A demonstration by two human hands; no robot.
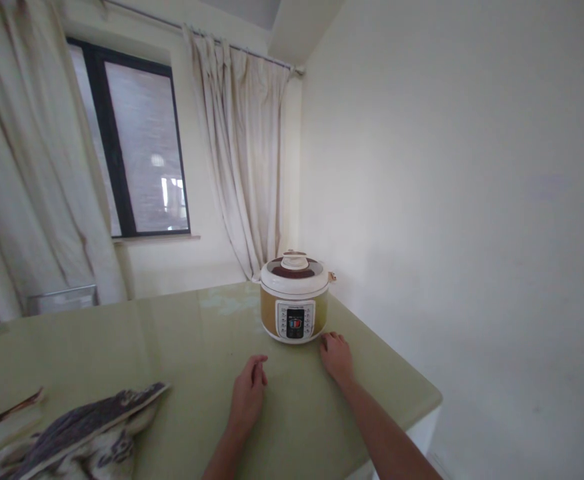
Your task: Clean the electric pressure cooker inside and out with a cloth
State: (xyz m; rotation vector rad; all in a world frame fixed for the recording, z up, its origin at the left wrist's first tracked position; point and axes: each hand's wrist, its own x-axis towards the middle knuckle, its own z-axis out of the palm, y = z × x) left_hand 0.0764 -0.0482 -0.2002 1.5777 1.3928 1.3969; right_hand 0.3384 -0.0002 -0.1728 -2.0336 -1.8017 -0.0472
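An electric pressure cooker (269, 313) with a gold body, white rim and dark lid top stands upright on the green tabletop (187, 353). Its front panel (295, 323) of buttons and a small display faces me. My right hand (337, 357) is at the cooker's lower right edge, fingers loosely bent; whether the fingertips touch the base I cannot tell. In front of the cooker and to its left is my left hand (249, 387), apart from it. Its fingers are relaxed and slightly curled, with nothing visible in them.
A crumpled grey and white cloth (92, 427) lies at the table's front left, beside a small flat packet (15, 417). Behind the table are a curtain (247, 147) and a dark-framed window (145, 147). A white wall (447, 200) runs along the right, near the table's corner.
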